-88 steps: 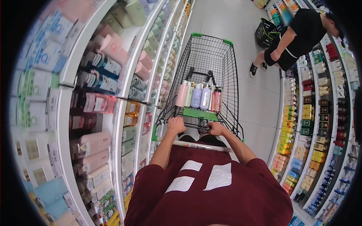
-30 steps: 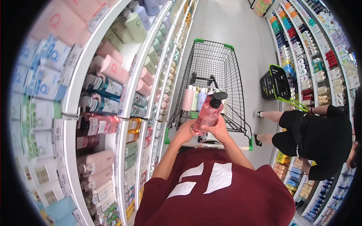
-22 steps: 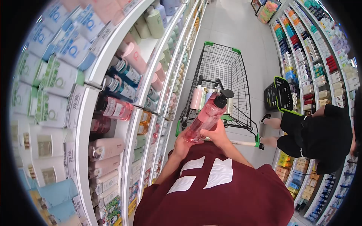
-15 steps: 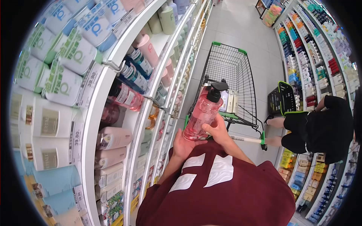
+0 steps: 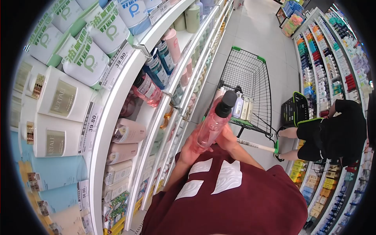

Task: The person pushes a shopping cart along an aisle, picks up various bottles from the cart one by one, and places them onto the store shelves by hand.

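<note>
Both hands hold a clear pink pump bottle (image 5: 210,127) with a black pump top, tilted in front of my maroon shirt. My left hand (image 5: 189,149) is wrapped around its lower left side and base. On the right side, my right hand (image 5: 230,138) presses against the bottle, its fingers partly hidden behind it. Just beyond the bottle stands a shopping cart (image 5: 250,72) with a black wire basket and green corners. Several bottles (image 5: 243,107) in white and pale purple stand at its near end. A similar pink bottle (image 5: 147,89) is on the shelf to my left.
Shelves (image 5: 102,129) of bottles and tubs run along my left, with price tags on their edges. At the right, a person in black (image 5: 329,131) stands beside a black basket (image 5: 294,109) with green trim, facing another stocked shelf. The cart handle (image 5: 256,145) is near my right arm.
The pump bottle has been turned in my hands, so its nozzle no longer points to the left. My view has shifted slightly, with the shelves and cart appearing further right.
</note>
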Demonstrator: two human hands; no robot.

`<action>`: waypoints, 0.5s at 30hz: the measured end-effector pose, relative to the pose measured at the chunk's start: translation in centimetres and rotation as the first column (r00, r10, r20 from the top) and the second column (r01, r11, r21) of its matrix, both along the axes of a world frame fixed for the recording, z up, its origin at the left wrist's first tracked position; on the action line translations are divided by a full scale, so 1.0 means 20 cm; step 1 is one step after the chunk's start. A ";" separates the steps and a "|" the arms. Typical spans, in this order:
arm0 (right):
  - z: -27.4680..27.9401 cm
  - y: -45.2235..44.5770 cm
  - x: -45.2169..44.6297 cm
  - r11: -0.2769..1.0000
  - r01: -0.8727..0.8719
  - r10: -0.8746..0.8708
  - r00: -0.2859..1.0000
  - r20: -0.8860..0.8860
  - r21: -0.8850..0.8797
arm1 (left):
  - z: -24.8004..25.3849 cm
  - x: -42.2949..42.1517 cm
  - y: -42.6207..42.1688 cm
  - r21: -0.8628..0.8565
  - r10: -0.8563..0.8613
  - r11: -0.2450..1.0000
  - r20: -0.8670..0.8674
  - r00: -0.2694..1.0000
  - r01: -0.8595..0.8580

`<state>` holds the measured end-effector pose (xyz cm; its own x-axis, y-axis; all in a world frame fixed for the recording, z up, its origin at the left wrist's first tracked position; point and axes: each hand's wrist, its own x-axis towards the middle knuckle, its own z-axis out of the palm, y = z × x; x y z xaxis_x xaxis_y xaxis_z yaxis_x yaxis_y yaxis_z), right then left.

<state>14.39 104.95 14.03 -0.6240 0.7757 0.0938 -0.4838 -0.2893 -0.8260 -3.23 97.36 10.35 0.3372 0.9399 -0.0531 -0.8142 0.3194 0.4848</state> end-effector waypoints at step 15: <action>0.25 -0.04 -0.11 0.981 0.191 -0.191 0.982 0.000 0.036 | 0.11 0.00 0.03 0.117 0.028 0.993 -0.120 0.992 -0.014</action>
<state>12.18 104.23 19.05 -0.4654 0.8768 0.1212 -0.5242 -0.1627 -0.8359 -3.17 97.90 12.46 0.3150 0.9489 0.0173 -0.7531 0.2388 0.6130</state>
